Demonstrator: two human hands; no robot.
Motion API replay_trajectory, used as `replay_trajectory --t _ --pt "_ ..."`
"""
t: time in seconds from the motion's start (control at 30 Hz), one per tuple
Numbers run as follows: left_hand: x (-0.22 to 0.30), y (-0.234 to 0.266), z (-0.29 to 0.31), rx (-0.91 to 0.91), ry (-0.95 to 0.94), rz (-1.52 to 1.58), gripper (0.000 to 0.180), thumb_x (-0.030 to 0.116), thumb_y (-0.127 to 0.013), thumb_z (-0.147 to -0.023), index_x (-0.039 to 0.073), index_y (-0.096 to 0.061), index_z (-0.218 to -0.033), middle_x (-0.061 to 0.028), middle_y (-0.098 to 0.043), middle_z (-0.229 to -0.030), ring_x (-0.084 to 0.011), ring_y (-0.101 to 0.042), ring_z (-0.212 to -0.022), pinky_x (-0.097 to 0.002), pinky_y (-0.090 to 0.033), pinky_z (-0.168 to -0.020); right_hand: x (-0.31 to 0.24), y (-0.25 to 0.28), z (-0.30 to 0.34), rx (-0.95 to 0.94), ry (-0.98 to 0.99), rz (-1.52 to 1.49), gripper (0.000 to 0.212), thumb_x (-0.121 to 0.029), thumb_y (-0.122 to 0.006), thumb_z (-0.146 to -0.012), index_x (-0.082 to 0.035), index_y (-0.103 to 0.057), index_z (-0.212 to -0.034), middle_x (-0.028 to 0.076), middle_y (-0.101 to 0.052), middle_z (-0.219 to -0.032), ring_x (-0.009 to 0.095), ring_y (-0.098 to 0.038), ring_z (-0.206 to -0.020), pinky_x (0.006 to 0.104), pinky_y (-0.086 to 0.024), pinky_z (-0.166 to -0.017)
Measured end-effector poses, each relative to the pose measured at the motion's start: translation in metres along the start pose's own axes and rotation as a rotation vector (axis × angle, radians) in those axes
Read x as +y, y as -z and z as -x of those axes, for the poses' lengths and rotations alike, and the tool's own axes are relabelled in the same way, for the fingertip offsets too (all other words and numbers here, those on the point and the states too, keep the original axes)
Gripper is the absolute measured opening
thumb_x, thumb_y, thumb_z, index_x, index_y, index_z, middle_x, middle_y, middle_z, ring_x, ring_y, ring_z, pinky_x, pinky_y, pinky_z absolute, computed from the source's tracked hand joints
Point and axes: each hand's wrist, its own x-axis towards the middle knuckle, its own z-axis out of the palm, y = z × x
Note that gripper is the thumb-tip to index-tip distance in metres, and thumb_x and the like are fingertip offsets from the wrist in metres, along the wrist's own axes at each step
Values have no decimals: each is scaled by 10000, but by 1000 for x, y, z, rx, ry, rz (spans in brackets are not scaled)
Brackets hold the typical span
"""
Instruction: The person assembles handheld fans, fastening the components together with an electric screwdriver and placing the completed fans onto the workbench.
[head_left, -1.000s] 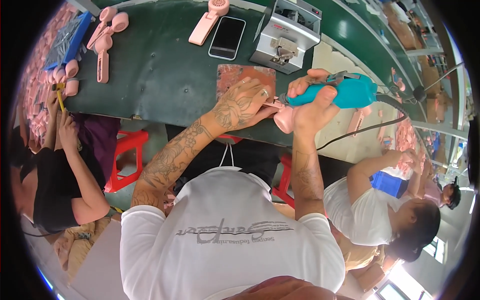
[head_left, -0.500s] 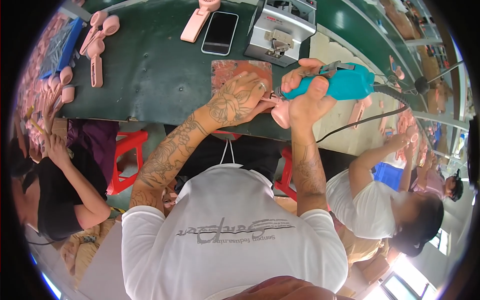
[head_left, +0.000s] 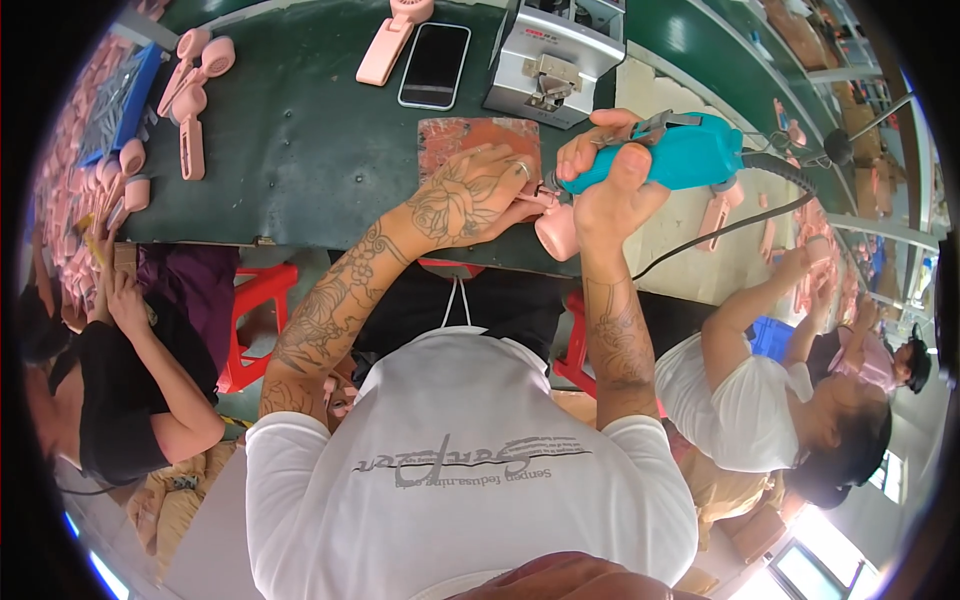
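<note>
I see the left hand [head_left: 475, 195] pinching a pink handheld-fan part [head_left: 557, 232] at the edge of a worn red pad [head_left: 445, 150] on the green bench [head_left: 290, 150]. Right hand [head_left: 615, 200] grips a teal corded electric screwdriver [head_left: 690, 155], tip at the part; contact I cannot confirm. Beyond the pad I note a smartphone [head_left: 434, 66], dark-screened, between a pink handheld fan [head_left: 384, 50] and a silver screw feeder [head_left: 548, 72].
</note>
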Motion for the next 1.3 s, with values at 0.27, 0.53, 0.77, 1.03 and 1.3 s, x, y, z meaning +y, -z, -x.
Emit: replay_trajectory --t 0.27,0.53,0.77,1.03,1.3 --pt "9 -8 0 117 56 -38 261 306 -731 -915 71 -699 -1025 -108 -693 -1003 -317 -663 -964 -453 -540 -857 -1 -1 3 -8 5 -24 612 -500 -702 -978 81 -592 -1137 64 -591 -707 163 -594 -628 305 -484 -601" --pt "-1 0 -13 133 123 -8 252 273 -734 -912 51 -717 -1031 -105 -668 -1115 -310 -622 -1049 -444 -508 -911 -3 -5 -38 63 148 62 589 -504 -600 -1043 80 -599 -1124 46 -598 -723 153 -613 -635 282 -477 -567" --pt "-19 -7 -4 125 -7 -126 358 386 -686 -951 102 -707 -1168 -85 -653 -1211 -299 -565 -1173 -458 -450 -1006 25 -18 -86 33 196 192 354 -316 -631 -1057 35 -642 -1019 28 -627 -703 99 -583 -631 253 -444 -589" --pt "-16 -11 -6 150 35 -115 413 419 -702 -947 55 -709 -1142 -119 -663 -1171 -324 -583 -1145 -468 -444 -1019 48 -17 -91 5 179 224 317 -270 -628 -1055 3 -644 -895 32 -633 -682 104 -574 -615 265 -449 -592" --pt "-17 -9 -5 162 70 -88 448 433 -693 -949 37 -705 -1158 -139 -668 -1174 -342 -588 -1152 -483 -445 -1034 15 -16 -54 61 -42 242 364 -338 -663 -1038 20 -651 -972 34 -619 -692 108 -569 -585 263 -433 -540"
